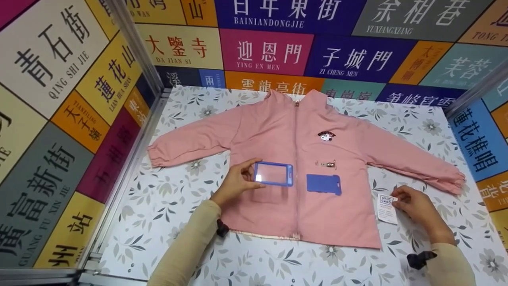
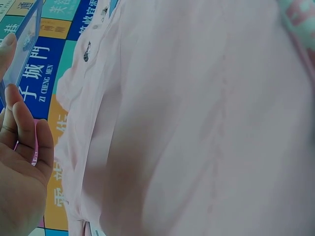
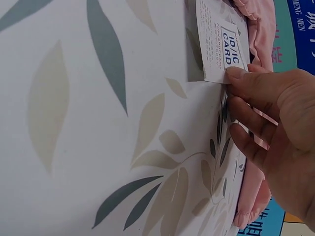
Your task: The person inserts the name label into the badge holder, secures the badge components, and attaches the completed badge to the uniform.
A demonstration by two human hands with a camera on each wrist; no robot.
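Note:
My left hand pinches a blue-framed clear card holder by its left end, above the front of a pink jacket. In the left wrist view the same card holder stands between thumb and fingers. To the right of the jacket, my right hand pinches a white card at its upper right edge. Printed "ID/IC CARD", the card appears under the thumb in the right wrist view. A flat blue panel with a tab lies on the jacket, below a small metal clip.
The jacket lies spread with both sleeves out and its zipper closed along the middle. Beneath is a white leaf-patterned tabletop. Panels of coloured street signs rise behind and at both sides, with a metal post at the left corner.

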